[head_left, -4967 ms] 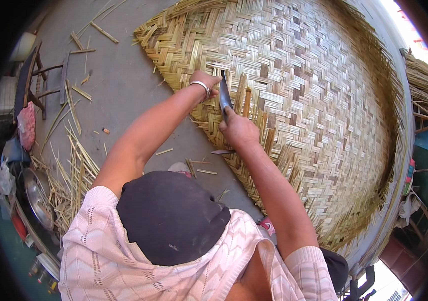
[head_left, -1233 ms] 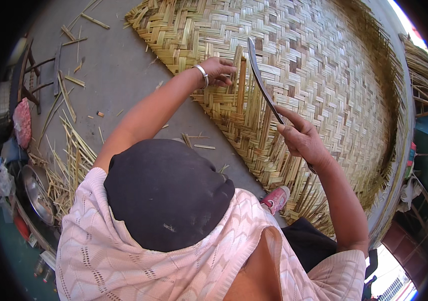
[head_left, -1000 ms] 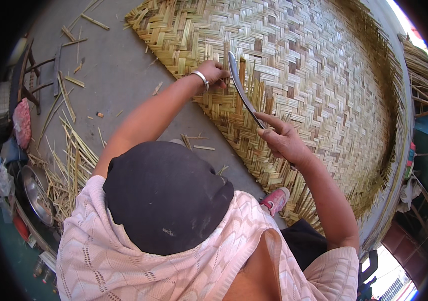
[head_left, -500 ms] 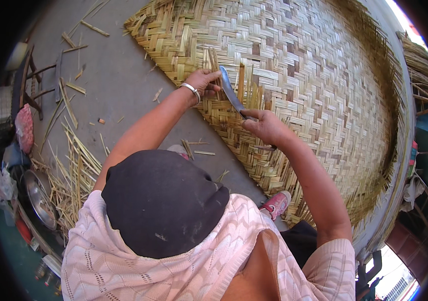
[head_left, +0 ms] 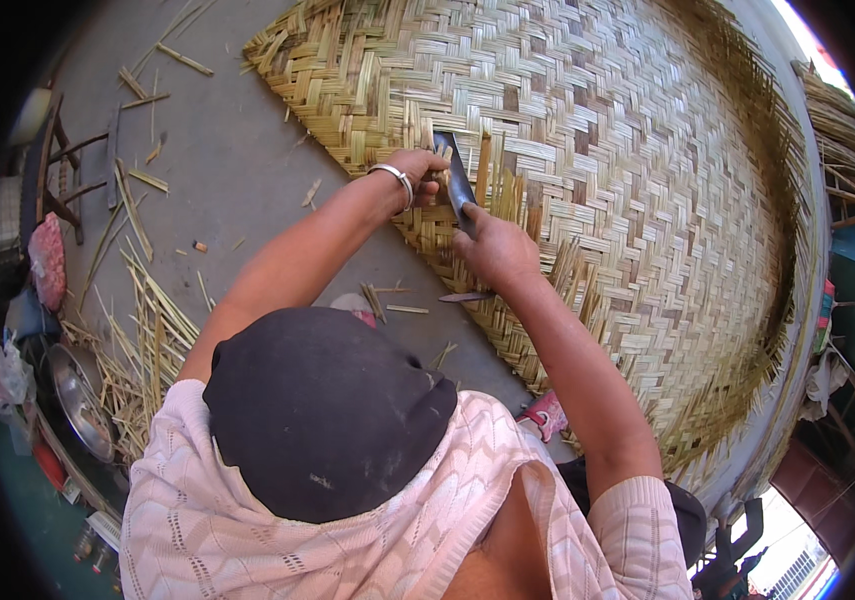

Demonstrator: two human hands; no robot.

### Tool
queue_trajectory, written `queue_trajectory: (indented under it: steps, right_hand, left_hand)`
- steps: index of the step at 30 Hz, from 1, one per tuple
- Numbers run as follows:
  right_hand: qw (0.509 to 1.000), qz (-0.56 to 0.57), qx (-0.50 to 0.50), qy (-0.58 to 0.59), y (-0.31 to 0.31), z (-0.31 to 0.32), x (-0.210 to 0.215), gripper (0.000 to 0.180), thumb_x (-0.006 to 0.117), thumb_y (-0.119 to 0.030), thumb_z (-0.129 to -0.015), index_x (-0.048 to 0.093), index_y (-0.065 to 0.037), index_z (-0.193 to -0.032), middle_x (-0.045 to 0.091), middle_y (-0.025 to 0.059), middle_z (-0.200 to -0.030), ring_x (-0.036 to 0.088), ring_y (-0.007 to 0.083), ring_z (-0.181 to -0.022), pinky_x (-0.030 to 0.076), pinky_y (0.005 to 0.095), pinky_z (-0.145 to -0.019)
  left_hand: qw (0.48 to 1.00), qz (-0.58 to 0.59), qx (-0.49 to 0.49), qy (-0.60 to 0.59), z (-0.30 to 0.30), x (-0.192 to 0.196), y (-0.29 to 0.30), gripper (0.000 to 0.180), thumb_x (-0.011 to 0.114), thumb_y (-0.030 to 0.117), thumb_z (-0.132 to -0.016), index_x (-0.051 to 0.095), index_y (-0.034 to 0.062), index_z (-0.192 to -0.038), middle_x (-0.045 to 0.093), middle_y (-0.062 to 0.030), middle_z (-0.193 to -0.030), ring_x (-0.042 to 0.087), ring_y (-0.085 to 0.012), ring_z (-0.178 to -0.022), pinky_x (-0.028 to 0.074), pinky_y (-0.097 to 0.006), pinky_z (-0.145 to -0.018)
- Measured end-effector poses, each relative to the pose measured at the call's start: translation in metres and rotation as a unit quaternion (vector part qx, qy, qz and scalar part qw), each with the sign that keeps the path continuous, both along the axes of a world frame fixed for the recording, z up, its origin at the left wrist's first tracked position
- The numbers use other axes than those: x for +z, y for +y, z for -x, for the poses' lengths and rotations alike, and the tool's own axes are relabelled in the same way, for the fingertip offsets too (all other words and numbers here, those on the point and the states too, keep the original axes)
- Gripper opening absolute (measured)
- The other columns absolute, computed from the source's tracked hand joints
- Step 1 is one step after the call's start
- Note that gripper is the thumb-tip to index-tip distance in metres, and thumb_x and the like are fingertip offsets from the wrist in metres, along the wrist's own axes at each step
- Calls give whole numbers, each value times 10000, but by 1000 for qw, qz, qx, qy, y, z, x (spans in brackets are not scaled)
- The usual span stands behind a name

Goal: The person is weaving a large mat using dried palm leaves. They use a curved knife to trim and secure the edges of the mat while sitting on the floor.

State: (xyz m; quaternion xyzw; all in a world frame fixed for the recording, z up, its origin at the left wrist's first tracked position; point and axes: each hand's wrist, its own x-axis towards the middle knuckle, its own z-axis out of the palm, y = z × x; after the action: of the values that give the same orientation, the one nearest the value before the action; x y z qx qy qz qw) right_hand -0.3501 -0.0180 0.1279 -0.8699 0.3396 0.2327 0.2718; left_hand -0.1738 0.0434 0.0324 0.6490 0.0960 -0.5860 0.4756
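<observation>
- Woven mat (head_left: 617,190), 1, large, pale and brown: spreading over the grey floor (head_left: 247,190) ahead of the person, its near edge running beneath the 2 hands.
- Left hand (head_left: 417,178), wearing 1 silver bracelet (head_left: 399,184): working just inside that edge; thumb and fingers appearing to be pinching a pale strip (head_left: 445,154).
- Right hand (head_left: 497,248): keeping its fingers wrapped around the grip of 1 curved knife (head_left: 460,178).
- Change, 1.2 s: the knife, then standing raised and apart from the left hand, is now lying low, its blade passing close beside the left fingertips; actual contact is remaining unclear.
- Change, 0.5 s: the right hand is sitting nearer the left.
- Bearing on the work: blade and pinched strip are seemingly being brought together at the mat's edge.
- Upright strips (head_left: 509,195): projecting from the weave, right of the blade.
- Loose strips (head_left: 157,330): lying heaped on the floor, left.
</observation>
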Motion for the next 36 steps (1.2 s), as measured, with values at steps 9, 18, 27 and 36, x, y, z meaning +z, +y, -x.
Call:
queue_trajectory:
  steps: [9, 18, 27, 36]
  right_hand:
    - [999, 9, 28, 12, 0, -3, 5, 490, 556, -339, -867, 540, -188, -1334, 707, 156, -1000, 676, 330, -957, 531, 468, -832]
    - [994, 21, 90, 55, -10, 15, 28, 407, 554, -334, -874, 572, -167, -1245, 708, 157, -954, 685, 342, -896, 547, 466, -779]
    - [990, -137, -16, 20, -42, 110, 108, 528, 660, -234, -903, 509, -197, -1408, 596, 47, -744, 565, 152, -648, 488, 323, -652]
    - [934, -297, -164, -111, -52, 103, 93, 505, 646, -209, -941, 499, -121, -1415, 533, -39, -853, 465, 53, -733, 427, 227, -653]
  left_hand:
    - [994, 32, -46, -97, -14, -6, -14, 302, 783, 300, -818, 655, 31, -871, 684, -74, -779, 637, -173, -530, 501, -314, -451]
    - [774, -64, -313, -547, 1, -2, 6, 484, 766, 557, -738, 602, 113, -838, 672, -84, -731, 662, -269, -723, 485, -416, -654]
    - [778, -42, -289, -557, 1, -12, 3, 359, 680, 440, -863, 604, 126, -1021, 697, -82, -830, 670, -253, -754, 512, -412, -689]
    - [968, 190, -151, 68, 9, -1, -4, 365, 704, 171, -879, 557, 77, -1200, 644, -19, -994, 673, -135, -684, 543, -269, -587]
